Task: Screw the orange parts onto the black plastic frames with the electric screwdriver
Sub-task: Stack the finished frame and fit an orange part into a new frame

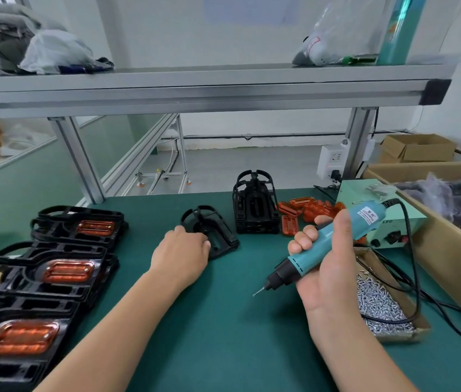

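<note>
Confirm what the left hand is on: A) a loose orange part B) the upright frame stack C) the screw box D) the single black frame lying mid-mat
D: the left hand grips the lone black frame at mid-mat; the right hand holds the electric screwdriver.

Right, what can I read from here? Clearest is "LED", dark capitals on the front face of the pale green metal box [365,190] at the right side of the green tabletop [223,321]. That's the only word that comes through whole. Next, the teal electric screwdriver [305,260] in my right grip [328,267]: a white rectangular label [367,215] sits on its upper body near the cable end, with a few lines of dark print, too small and blurred for me to make out. The white wall socket [332,161] behind shows faint grey marks, also unreadable.
</note>
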{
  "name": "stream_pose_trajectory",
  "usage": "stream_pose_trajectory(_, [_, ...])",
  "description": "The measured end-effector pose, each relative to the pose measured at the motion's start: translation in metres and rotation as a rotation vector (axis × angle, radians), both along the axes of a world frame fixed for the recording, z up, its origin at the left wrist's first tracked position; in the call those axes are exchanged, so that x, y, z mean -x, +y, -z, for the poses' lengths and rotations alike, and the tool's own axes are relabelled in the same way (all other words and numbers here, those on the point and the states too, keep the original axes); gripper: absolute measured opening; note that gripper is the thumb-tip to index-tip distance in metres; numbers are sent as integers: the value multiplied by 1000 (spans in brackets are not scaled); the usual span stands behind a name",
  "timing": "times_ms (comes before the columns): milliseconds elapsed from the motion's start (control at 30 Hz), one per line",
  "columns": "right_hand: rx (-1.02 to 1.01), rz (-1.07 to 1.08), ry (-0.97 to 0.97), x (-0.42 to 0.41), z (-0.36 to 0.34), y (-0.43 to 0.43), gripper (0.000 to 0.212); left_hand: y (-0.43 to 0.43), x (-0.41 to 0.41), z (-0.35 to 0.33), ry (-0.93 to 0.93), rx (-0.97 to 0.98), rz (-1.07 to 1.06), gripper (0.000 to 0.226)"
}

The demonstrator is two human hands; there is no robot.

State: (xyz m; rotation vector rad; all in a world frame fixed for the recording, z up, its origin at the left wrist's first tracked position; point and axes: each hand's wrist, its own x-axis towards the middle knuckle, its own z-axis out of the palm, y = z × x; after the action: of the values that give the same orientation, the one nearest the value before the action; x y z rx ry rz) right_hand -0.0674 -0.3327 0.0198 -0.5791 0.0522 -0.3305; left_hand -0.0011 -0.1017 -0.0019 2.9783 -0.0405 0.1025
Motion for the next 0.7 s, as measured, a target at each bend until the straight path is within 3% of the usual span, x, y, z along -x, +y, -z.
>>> stream_pose_trajectory(133, [-12,20,-4,-2,-2,-6,38,-4,57,-11,-21,-100,40,41])
stream_pose_trajectory(333, [-43,58,-24,-4,-6,-19,40,-13,130,-19,22,-79,210,27])
stream_pose_trajectory(500, [-72,116,5,-5,-7,-31,39,-18,152,-22,115,-154,305,47])
stream_pose_trajectory(700, [-128,156,20,-7,-8,-41,39,-25,161,-27,121,-331,368,45])
